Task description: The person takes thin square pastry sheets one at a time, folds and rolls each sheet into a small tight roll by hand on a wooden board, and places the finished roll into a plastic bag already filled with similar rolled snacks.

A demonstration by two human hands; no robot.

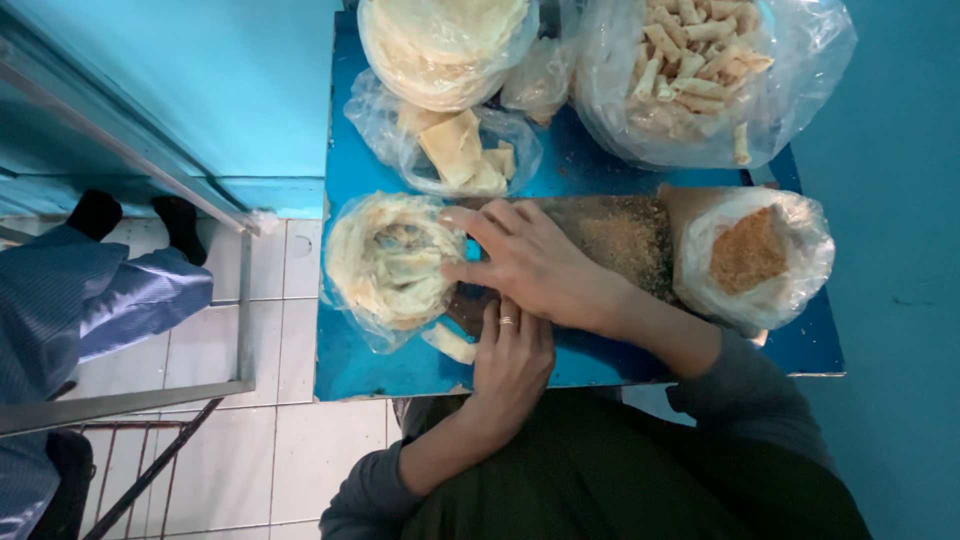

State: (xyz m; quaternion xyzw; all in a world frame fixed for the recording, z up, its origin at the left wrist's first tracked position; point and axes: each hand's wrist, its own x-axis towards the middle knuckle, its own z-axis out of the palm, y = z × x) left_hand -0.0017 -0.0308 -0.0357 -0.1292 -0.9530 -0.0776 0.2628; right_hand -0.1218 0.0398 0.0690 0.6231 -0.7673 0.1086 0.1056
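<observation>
Near table [380, 370] front edge: right hand [530, 262] spread on board [620, 240]; left hand [512, 352] flat, fingers together, beside wrapper stack [385, 260].

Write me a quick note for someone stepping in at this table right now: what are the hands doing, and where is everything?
Right hand: flat on the dark board, fingers reaching toward the wrapper stack.
Left hand: beside it at the board's near edge, ring on one finger; what lies beneath it is hidden.
Crumbs in a bag, right. Finished rolls bagged at the far right. More wrappers at the far left; folded pieces between.
Done: many rolls. Left: plenty of wrappers.
</observation>
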